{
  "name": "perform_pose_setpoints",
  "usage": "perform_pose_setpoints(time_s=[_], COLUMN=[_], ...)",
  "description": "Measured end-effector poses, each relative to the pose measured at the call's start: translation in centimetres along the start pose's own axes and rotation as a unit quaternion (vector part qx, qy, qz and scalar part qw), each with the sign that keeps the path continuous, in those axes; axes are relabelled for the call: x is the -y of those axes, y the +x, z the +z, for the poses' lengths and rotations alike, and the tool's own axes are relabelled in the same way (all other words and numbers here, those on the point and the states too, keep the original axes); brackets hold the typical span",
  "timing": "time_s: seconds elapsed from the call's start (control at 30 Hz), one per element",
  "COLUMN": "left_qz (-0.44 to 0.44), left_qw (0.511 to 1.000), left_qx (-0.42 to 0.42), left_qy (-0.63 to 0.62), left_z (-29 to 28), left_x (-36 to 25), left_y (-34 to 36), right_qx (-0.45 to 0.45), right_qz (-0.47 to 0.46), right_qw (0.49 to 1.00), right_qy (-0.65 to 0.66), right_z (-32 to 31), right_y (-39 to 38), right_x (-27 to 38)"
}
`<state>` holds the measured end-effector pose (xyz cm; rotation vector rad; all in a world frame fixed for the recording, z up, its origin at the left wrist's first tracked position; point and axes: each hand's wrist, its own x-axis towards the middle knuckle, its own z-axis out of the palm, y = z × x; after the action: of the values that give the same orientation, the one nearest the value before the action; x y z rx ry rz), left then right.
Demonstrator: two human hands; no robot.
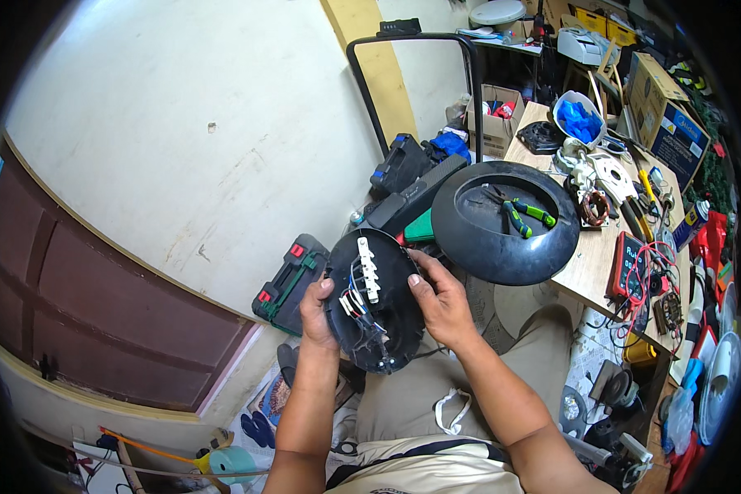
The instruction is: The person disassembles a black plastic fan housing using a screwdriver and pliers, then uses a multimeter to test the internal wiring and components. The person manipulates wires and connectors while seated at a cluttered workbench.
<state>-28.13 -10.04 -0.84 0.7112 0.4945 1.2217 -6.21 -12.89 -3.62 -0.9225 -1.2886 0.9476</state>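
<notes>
"In the head view, how best to hold that black round housing (398, 309)?"
"By its rim, I'd say, steadily, keeping fingers clear of the wires (356, 301) and white strip (368, 272). Where the wires end is too small to judge."
"And the hands?"
"Apart, above the lap (403, 407): left hand (316, 313) gripping the left edge, right hand (445, 303) the upper right, thumb inside."

Left hand (316, 313) and right hand (446, 303) face each other, thumbs (326, 286) pointing inward.

Black housing (397, 309), white strip (367, 265); green-and-black pliers (517, 222); brown door (99, 280)
</notes>
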Motion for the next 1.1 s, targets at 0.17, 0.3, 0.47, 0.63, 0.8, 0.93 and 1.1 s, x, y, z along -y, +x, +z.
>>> perform_pose_setpoints(time_s=[0.17,0.3,0.47,0.63,0.8,0.93,1.1], left_qz=[0.059,0.062,0.034,0.055,-0.013,0.01,0.011], left_qw=[0.997,0.997,0.999,0.993,0.991,0.994,0.991], left_qx=[-0.032,-0.003,0.003,-0.028,-0.054,-0.031,-0.047], left_qy=[0.046,0.04,0.029,0.105,0.123,0.106,0.127], left_z=[1.0,1.6,1.6,1.4,1.3,1.1,1.5], left_x=[0.2,0.0,-0.1,0.3,1.1,2.1,2.9], left_y=[0.5,0.8,0.4,0.1,-1.4,-1.7,-1.8], right_qx=[0.013,0.024,0.011,-0.014,-0.022,0.005,-0.003], right_qz=[0.0,0.016,0.016,0.035,0.04,0.053,0.058], right_qw=[1.0,0.999,1.0,0.999,0.998,0.998,0.997], right_qy=[-0.001,0.018,0.023,0.033,0.04,0.043,0.056], right_z=[-0.4,-0.6,-0.2,-0.2,-0.7,-1.4,-2.0], right_y=[0.3,-0.2,-0.4,-0.3,-1.0,-1.2,-1.5], right_x=[-0.1,-0.1,-0.7,-1.3,-1.4,-1.7,-2.1])
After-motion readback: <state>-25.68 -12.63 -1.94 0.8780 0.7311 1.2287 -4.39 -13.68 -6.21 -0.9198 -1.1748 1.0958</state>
